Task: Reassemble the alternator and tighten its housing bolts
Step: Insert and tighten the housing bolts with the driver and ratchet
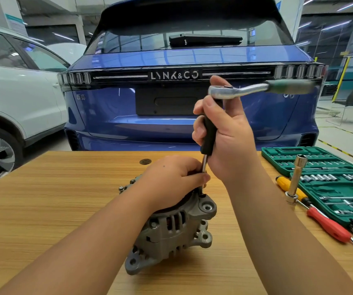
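A grey cast alternator (171, 228) stands on the wooden table (54, 199) in front of me. My left hand (171, 177) rests on its top and its fingers pinch the lower end of a thin steel shaft (204, 165) that reaches down to a bolt at the housing rim. My right hand (228, 133) grips the black handle (208, 135) of that shaft, held upright. A ratchet wrench (256, 89) with a green grip sits on the handle's top and points right. The socket and bolt head are mostly hidden by my left fingers.
An open green socket set case (328, 179) lies at the right. Beside it stand a tall deep socket (295, 177), a yellow screwdriver (286, 185) and a red screwdriver (328, 226). A blue car (182, 116) is parked just beyond the table, a white car (11, 92) at the left.
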